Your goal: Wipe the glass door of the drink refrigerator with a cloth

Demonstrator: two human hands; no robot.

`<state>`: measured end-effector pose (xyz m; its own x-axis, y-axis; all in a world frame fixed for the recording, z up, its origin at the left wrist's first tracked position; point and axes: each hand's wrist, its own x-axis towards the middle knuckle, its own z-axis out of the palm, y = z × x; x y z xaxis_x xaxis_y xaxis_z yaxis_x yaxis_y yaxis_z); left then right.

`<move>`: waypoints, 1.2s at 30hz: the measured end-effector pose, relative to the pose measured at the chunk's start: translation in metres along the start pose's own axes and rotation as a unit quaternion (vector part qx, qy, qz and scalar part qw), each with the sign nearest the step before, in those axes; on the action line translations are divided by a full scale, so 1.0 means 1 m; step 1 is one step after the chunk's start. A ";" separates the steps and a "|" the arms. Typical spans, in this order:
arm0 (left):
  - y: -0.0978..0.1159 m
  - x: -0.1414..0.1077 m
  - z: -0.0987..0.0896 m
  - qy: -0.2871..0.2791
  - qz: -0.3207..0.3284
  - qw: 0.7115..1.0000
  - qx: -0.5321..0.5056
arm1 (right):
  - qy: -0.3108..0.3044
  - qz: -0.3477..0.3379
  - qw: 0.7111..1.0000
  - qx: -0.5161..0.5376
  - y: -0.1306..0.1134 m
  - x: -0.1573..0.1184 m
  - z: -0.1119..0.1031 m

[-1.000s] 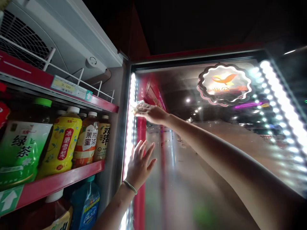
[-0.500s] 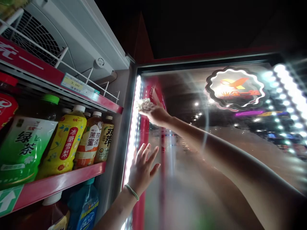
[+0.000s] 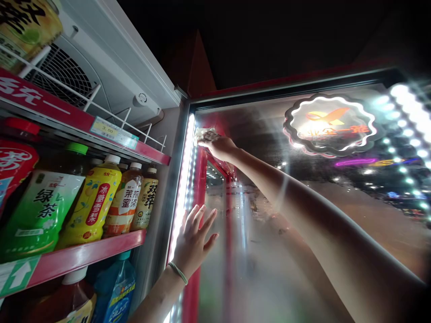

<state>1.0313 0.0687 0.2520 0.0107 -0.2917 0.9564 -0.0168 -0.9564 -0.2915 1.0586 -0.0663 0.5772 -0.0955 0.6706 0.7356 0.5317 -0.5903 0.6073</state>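
Note:
High on the glass door (image 3: pixel 256 251), close to its upper left corner, my right hand (image 3: pixel 222 149) presses a crumpled, light-coloured cloth (image 3: pixel 206 134) to the pane. The fingers are closed over the cloth, partly hidden by it. Lower down, my left hand (image 3: pixel 193 240) is open with its fingers spread, by the lit strip along the door's hinge side; whether its palm touches the glass I cannot tell. A thin band circles the left wrist. The lower pane looks fogged, while the upper part is clearer and reflects lights.
Left of the door, the cooler shelf (image 3: pixel 87 251) holds several drinks, among them a green tea bottle (image 3: pixel 45 206) and a yellow bottle (image 3: pixel 92 202). Above them runs a white wire rack (image 3: pixel 104 112). A glowing scalloped sign (image 3: pixel 332 125) shows on the upper right of the glass.
My right hand and the cloth have shifted slightly across the top of the pane, staying near the corner. My left hand has moved a little left in view, still spread.

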 end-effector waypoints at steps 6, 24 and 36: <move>-0.001 0.002 -0.006 0.003 -0.007 1.000 -0.028 | 0.067 0.023 0.997 -0.025 0.062 -0.067 -0.025; 0.120 0.088 0.003 0.061 0.016 0.986 -0.152 | 0.106 0.181 0.971 -0.115 0.213 -0.369 -0.183; 0.074 0.084 0.002 0.067 -0.009 0.994 -0.090 | 0.056 0.102 0.991 -0.065 0.090 -0.206 -0.074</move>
<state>1.0326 -0.0266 0.3109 -0.1208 -0.2591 0.9583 -0.1956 -0.9402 -0.2788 1.0634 -0.2911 0.5022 -0.0940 0.4812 0.8715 0.4382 -0.7661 0.4702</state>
